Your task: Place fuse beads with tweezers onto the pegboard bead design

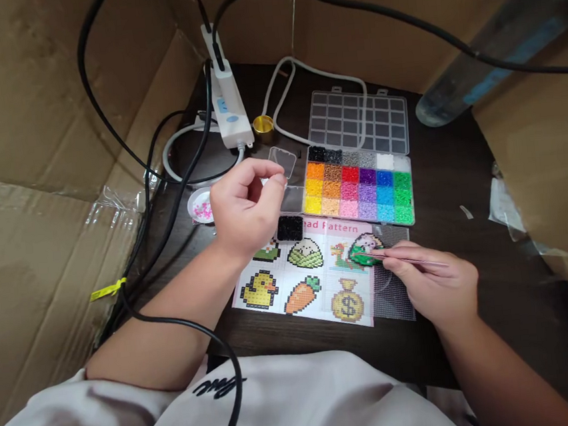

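My right hand (434, 282) pinches thin metal tweezers (409, 258), their tip at a partly built green and white bead figure (364, 250) on a clear pegboard (394, 289). My left hand (246, 206) is raised over the desk, fingertips pinched together near a small clear lid (284, 161); what they hold is too small to see. Below lies a bead pattern sheet (310, 277) showing a duck, a carrot and a money bag. A small square of black beads (290, 228) sits at the sheet's top edge.
An open bead box (358, 189) with many coloured compartments stands behind the sheet, its clear lid (358, 121) folded back. A white dish of pink beads (200, 205), a gold cap (263, 125), a white power strip (227, 104) and black cables lie at left. Cardboard walls surround the dark desk.
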Tool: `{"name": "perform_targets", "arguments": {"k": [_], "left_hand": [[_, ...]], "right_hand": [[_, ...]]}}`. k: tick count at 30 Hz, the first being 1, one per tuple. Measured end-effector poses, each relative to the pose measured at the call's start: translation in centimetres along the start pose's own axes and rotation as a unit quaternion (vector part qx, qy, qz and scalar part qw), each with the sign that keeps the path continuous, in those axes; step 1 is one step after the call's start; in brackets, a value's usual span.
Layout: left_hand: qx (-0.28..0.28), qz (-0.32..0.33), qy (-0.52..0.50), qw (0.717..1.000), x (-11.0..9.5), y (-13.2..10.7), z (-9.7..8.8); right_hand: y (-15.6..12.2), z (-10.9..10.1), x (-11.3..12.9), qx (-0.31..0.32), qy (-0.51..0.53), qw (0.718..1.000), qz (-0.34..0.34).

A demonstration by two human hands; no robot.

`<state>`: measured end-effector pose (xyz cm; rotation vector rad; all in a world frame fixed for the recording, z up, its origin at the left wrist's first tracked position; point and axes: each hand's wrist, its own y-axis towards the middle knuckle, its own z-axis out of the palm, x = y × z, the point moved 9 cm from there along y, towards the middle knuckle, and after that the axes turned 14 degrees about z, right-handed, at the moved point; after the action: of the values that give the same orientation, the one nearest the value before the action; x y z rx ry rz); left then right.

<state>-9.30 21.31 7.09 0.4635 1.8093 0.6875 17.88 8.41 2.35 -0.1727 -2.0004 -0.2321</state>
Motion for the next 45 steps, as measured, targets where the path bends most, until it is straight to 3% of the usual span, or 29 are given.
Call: {"name": "perform_targets", "arguments": {"k": [19,25,38,45], "left_hand": [[0.015,-0.005,-0.008,1.000,-0.01,-0.08,0.28],[0.020,-0.016,-0.017,1.000,0.19,-0.18,0.36],[0.020,-0.016,-0.012,1.000,0.23,-0.14,0.35],[0.017,0.020,-0.008,1.000,-0.07,0.02,0.31]], "right_hand": [[0.09,0.21,-0.44,0.009,-0.008,1.000,0.028],[-0.06,-0.06,-0.31,-0.014,-0.005,1.000,0.006],[0.13,0.26,0.02,0.010,0.000,1.000,0.007],[0.20,0.40,0.39,0.018,0.009,1.000,-0.007]]}}
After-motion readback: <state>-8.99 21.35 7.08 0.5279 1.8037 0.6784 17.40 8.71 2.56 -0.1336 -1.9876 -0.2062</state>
